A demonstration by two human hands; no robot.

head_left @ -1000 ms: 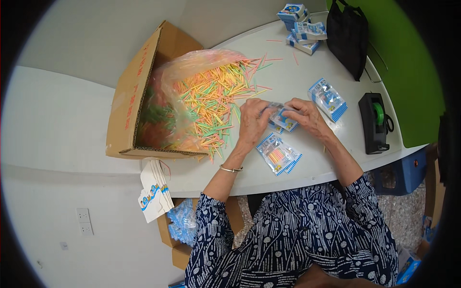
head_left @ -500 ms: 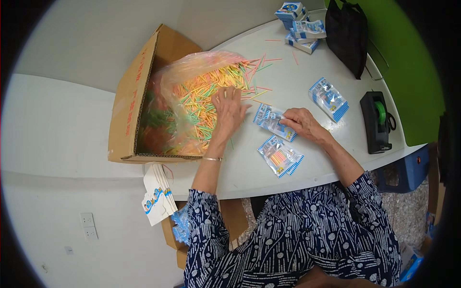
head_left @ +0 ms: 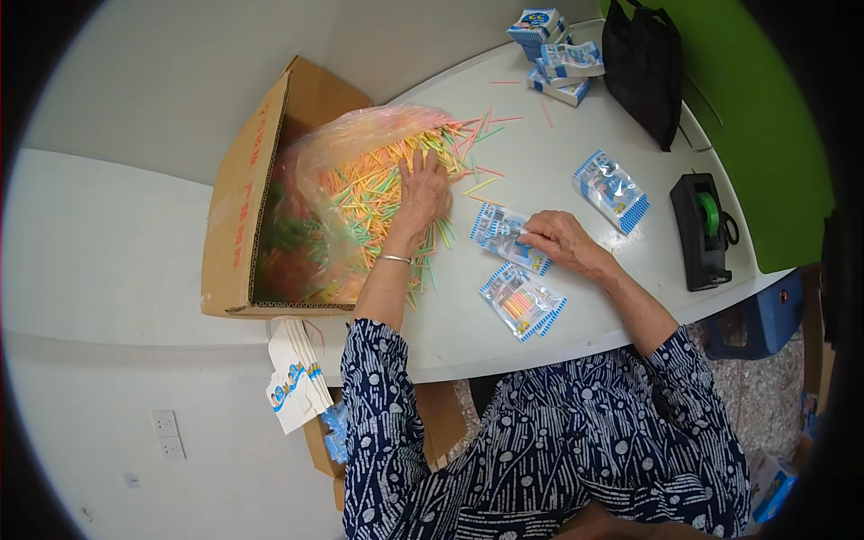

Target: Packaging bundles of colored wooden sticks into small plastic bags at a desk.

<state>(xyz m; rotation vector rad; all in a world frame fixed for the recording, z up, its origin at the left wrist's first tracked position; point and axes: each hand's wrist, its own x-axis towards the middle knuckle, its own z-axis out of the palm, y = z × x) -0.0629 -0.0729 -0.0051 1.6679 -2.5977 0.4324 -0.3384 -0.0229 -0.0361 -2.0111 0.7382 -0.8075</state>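
Seeing left hand (head_left: 421, 193) flat, open on colourful sticks (head_left: 378, 198) by counter's left edge; right hand (head_left: 560, 238) pinning small packet (head_left: 506, 236), fingers loose.

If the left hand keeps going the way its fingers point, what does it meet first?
The left hand already lies on the heap of thin coloured sticks; straight ahead lie more sticks, then probably the clear plastic bag.

Bare table (head_left: 576, 117) is lying open right of the straw pile (head_left: 378, 198); packets (head_left: 522, 301), a tape dispenser (head_left: 700, 229) and a black bag (head_left: 643, 67) are crowding its far side.
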